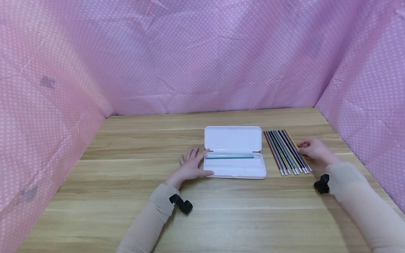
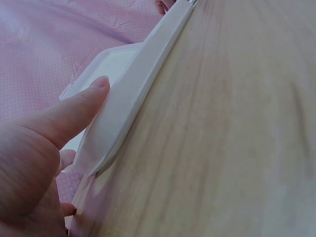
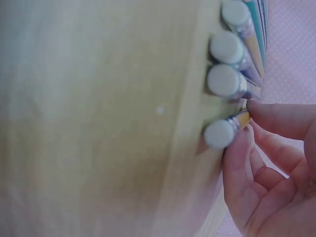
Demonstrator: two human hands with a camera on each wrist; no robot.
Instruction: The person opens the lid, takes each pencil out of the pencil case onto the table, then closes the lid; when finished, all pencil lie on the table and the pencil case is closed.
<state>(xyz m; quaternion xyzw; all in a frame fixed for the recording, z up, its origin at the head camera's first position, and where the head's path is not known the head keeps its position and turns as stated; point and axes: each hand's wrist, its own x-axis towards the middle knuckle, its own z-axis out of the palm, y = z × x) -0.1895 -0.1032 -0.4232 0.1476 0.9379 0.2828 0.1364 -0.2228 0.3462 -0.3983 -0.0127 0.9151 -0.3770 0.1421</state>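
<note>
A white pencil case (image 1: 235,172) lies with its lid (image 1: 233,138) flipped back. One teal pencil (image 1: 232,157) with a white eraser rests along the rear of its tray. At the case's left end my left hand (image 1: 189,170) is spread, index finger at the hinge-side corner and thumb touching the front wall (image 2: 118,116). Over on the right, my right hand (image 1: 316,150) pinches a yellow pencil (image 3: 242,119) between thumb and fingers, close behind its white eraser. This pencil is at the right end of a row of pencils (image 1: 284,153), their eraser ends toward me.
The row holds several dark, blue, teal and red pencils side by side, just right of the case. Pink dotted cloth (image 1: 202,70) hangs behind the wooden table (image 1: 240,214) and along both sides. A black wrist camera (image 1: 322,183) sits on the right sleeve.
</note>
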